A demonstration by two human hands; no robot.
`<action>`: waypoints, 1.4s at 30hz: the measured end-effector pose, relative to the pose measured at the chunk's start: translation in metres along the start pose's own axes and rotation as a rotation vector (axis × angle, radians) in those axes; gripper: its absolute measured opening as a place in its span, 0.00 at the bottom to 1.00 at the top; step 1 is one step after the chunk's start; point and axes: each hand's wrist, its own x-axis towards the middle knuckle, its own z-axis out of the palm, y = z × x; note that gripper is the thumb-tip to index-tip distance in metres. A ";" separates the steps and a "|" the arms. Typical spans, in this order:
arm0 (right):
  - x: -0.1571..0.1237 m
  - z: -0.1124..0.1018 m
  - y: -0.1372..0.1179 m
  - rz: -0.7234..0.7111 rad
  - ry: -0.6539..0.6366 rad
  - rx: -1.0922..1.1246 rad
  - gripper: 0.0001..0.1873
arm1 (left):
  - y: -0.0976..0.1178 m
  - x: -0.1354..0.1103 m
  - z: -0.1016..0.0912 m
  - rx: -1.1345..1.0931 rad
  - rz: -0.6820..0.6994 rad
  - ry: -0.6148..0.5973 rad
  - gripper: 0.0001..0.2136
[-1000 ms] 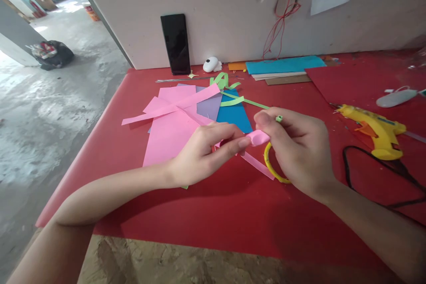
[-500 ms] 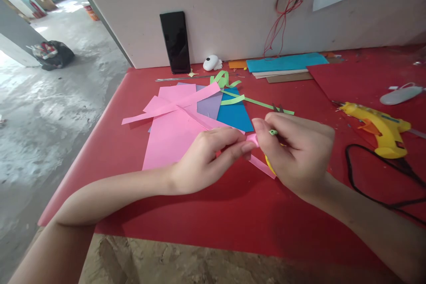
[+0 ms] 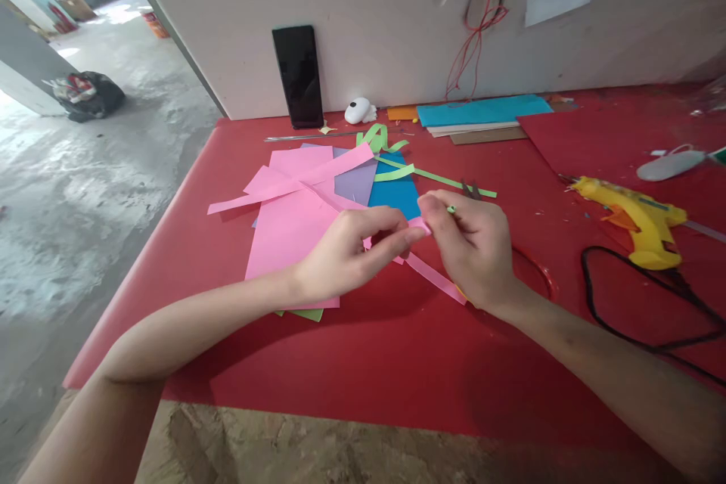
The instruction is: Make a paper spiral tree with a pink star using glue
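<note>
My left hand (image 3: pixel 357 249) and my right hand (image 3: pixel 473 249) meet over the red table, both pinched on a small rolled piece of pink paper (image 3: pixel 420 225). A tiny green tip (image 3: pixel 451 209) shows between my right fingers. A pink paper strip (image 3: pixel 436 280) trails from the roll down onto the table. Under my left hand lies a large pink sheet (image 3: pixel 289 231), with a blue sheet (image 3: pixel 394 195) and a lilac sheet (image 3: pixel 356 181) beside it. Green paper strips (image 3: pixel 448 181) lie just behind my hands.
A yellow glue gun (image 3: pixel 635 219) with a black cord (image 3: pixel 635 302) lies at the right. A black phone (image 3: pixel 298 76) leans on the wall, beside a small white object (image 3: pixel 358 110). Stacked coloured sheets (image 3: pixel 482 112) sit at the back. The table's left edge (image 3: pixel 141 257) drops to the floor.
My right hand turned and slid left, now covering the yellow ring that showed beneath it. The pink roll looks smaller and tighter between my fingertips.
</note>
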 end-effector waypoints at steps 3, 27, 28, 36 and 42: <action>0.005 -0.004 0.003 0.031 0.001 0.061 0.26 | -0.001 0.003 -0.004 0.065 0.016 0.082 0.16; 0.030 -0.015 0.002 0.686 0.000 0.887 0.18 | -0.068 0.011 -0.012 0.627 0.064 -0.134 0.13; 0.028 -0.014 0.001 0.684 0.004 0.876 0.17 | -0.060 0.010 -0.012 0.589 0.054 -0.124 0.12; 0.013 -0.012 0.003 0.617 -0.156 0.674 0.14 | -0.010 0.007 -0.006 -0.498 -0.267 -0.136 0.16; 0.012 -0.013 0.000 0.488 -0.248 0.617 0.14 | -0.012 0.007 -0.006 -0.750 -0.424 -0.113 0.16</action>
